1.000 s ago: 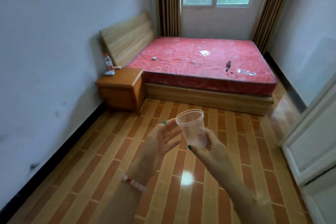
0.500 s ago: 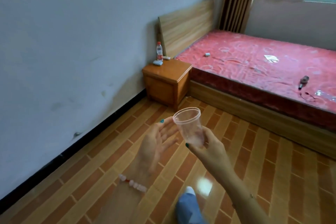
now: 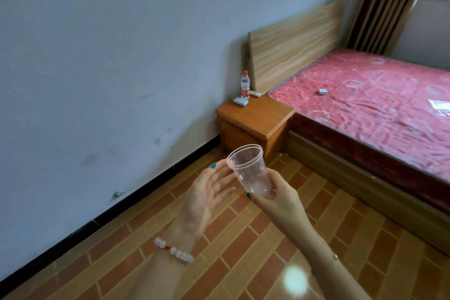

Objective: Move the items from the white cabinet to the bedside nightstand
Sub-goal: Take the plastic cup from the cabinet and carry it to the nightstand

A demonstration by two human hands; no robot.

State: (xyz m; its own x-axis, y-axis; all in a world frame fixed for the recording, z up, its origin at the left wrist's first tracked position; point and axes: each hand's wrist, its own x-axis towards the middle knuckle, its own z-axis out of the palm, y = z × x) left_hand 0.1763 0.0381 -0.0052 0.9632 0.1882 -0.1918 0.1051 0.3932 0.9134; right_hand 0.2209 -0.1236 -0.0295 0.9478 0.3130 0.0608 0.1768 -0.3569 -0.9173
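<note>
cup (image 3: pixel 250 170): clear plastic; right hand (image 3: pixel 275 198) grasps it near the base, mid-air
left hand (image 3: pixel 207 197): loose, holding nothing, just beside it
change: nightstand (image 3: pixel 265 114) way closer now; drop-off soon, I'd guess

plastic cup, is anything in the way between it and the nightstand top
Nothing visible. The plastic cup, held in the right hand, has only bare tiled floor between it and the nightstand. A bottle and a small white object sit toward the back of its top, the front bare.
</note>
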